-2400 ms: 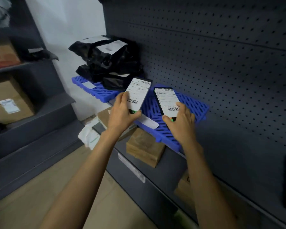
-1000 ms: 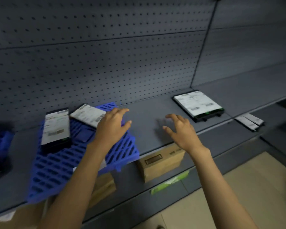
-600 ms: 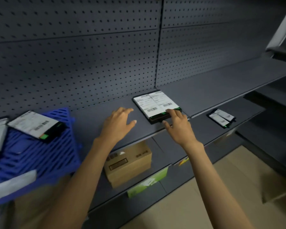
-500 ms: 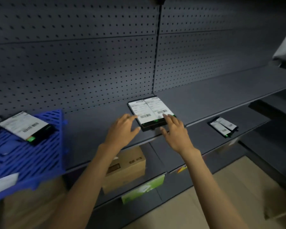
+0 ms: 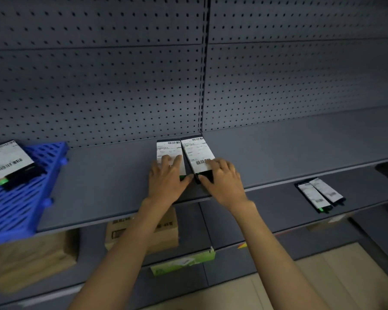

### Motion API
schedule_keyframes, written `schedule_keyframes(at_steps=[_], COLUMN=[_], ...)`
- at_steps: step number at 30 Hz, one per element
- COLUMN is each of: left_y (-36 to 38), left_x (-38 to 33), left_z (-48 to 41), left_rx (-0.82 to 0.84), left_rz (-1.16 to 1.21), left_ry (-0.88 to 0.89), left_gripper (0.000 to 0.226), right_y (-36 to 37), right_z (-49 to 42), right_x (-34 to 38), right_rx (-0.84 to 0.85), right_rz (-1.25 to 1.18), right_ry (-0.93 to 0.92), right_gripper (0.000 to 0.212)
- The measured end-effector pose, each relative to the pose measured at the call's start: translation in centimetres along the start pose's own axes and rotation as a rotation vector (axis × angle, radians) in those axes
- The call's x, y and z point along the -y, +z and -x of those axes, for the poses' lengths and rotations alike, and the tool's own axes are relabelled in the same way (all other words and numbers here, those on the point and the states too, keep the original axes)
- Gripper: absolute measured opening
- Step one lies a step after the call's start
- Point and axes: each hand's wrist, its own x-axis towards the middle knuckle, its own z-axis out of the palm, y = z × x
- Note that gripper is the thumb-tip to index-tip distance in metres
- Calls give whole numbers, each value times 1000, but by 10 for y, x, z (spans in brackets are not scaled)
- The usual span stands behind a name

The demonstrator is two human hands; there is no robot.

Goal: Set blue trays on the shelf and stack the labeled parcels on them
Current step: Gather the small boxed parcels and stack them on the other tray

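Two flat black parcels with white barcode labels lie side by side on the grey shelf [image 5: 110, 175]. My left hand [image 5: 167, 177] rests on the left parcel [image 5: 168, 148], fingers on its label and thumb at its front edge. My right hand [image 5: 222, 180] grips the right parcel [image 5: 196, 151] the same way. At the far left a blue slatted tray [image 5: 20, 198] sits on the same shelf, overhanging its front edge. One labeled parcel [image 5: 7, 162] lies on that tray.
Two more labeled parcels [image 5: 320, 194] lie on the lower shelf at the right. Below the shelf stand a cardboard box [image 5: 166, 231], a larger brown box [image 5: 31, 258] and a green carton [image 5: 184, 261]. A grey pegboard wall [image 5: 121, 86] backs the shelving.
The view swung right, away from the blue tray. Both hands left the parcels on the tray, reached to the pair on the bare shelf and closed onto them.
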Motion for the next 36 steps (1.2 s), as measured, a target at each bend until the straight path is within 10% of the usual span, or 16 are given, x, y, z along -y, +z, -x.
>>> schedule_keyframes(at_steps=[20, 36], left_y=[-24, -106], left_x=[50, 172], left_z=[-10, 101], left_rx=[-255, -536], left_rz=[120, 15], left_ry=[-224, -564], left_gripper=[63, 58], right_y=[18, 56], right_z=[-68, -39], right_x=[48, 222], right_rx=[49, 147], right_rz=[-145, -298], right_ry=[-191, -610], right_gripper=[67, 58])
